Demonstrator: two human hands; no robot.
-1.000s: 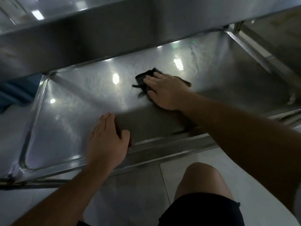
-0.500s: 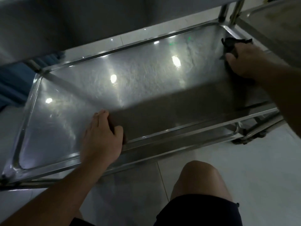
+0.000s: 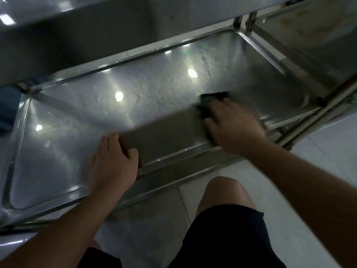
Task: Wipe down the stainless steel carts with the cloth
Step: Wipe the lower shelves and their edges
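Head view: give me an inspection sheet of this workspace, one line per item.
Surface: lower shelf of a stainless steel cart, shiny, with light reflections.
Job's things: dark cloth lies on the shelf, right of centre.
Clutter: nothing seen.
Grippers: right hand presses the cloth with spread fingers, blurred; left hand rests on the shelf's near rim, fingers straight.
Cables: nothing seen.
Surroundings: upper shelf overhead; second cart at the right; pale tiled floor; the person's knee in front.
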